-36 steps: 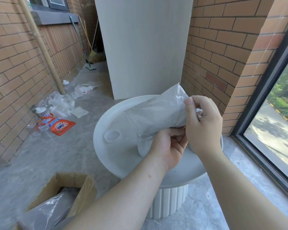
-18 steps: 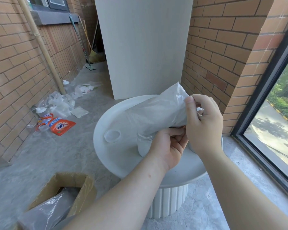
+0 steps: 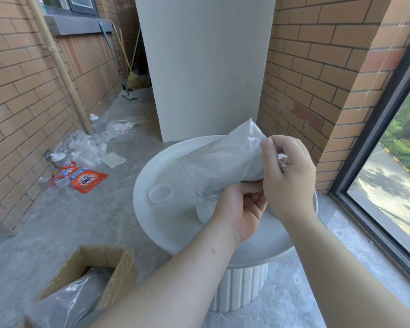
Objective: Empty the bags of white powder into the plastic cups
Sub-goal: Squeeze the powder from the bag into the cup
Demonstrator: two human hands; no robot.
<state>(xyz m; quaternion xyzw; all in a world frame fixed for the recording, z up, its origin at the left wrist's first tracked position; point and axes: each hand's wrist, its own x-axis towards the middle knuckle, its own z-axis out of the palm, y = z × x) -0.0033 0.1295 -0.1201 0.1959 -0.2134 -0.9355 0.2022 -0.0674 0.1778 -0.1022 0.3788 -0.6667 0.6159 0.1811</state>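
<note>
A clear plastic bag of white powder (image 3: pixel 225 159) is held tilted over a clear plastic cup (image 3: pixel 205 207) that stands on the round white table (image 3: pixel 175 233). The cup holds white powder. My left hand (image 3: pixel 242 209) grips the bag's lower end just above the cup's mouth and partly hides the cup. My right hand (image 3: pixel 289 176) pinches the bag's upper right edge between thumb and fingers. A round clear lid (image 3: pixel 159 193) lies flat on the table to the left of the cup.
An open cardboard box (image 3: pixel 100 275) with more plastic bags stands on the floor at lower left. Empty bags, cups and an orange detergent pouch (image 3: pixel 87 179) litter the floor by the left brick wall. A white board (image 3: pixel 206 67) leans behind the table. A window runs along the right.
My right hand has shifted its pinch slightly on the bag's edge. The bag, cup and left hand stay where they were.
</note>
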